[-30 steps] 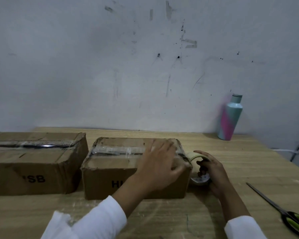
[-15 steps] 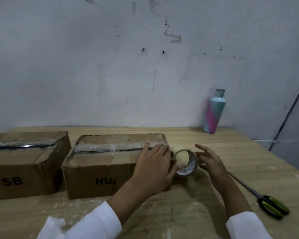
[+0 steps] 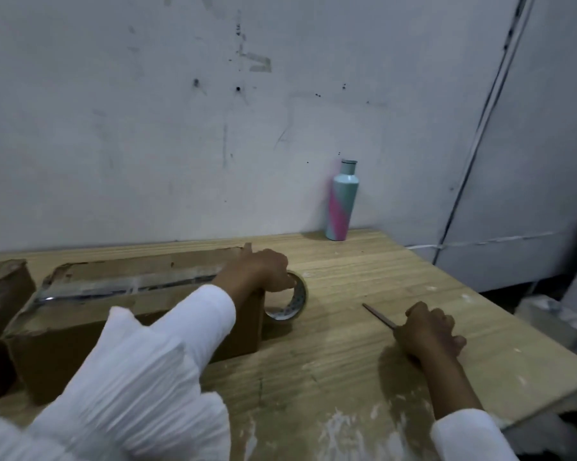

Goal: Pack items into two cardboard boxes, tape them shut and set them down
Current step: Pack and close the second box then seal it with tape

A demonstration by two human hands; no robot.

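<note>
A cardboard box point(image 3: 80, 314) lies on the wooden table point(image 3: 347, 377), its top seam covered by shiny clear tape. A second taped box point(image 3: 0, 287) shows partly at the left edge. My left hand point(image 3: 263, 269) rests on the first box's right end and grips the roll of clear tape point(image 3: 295, 302), which hangs beside that end. My right hand point(image 3: 426, 331) is on the table to the right, closed over the scissors point(image 3: 378, 316); only the thin blades stick out toward the far left, and the handles are hidden under the hand.
A teal and pink bottle point(image 3: 342, 201) stands at the back of the table against the white wall. The table's right edge point(image 3: 530, 337) runs diagonally close to my right hand. Pale objects lie on the floor beyond it.
My right hand left the tape roll and moved right onto the scissors. My left hand slid to the box's right end and took the roll. The view swung right.
</note>
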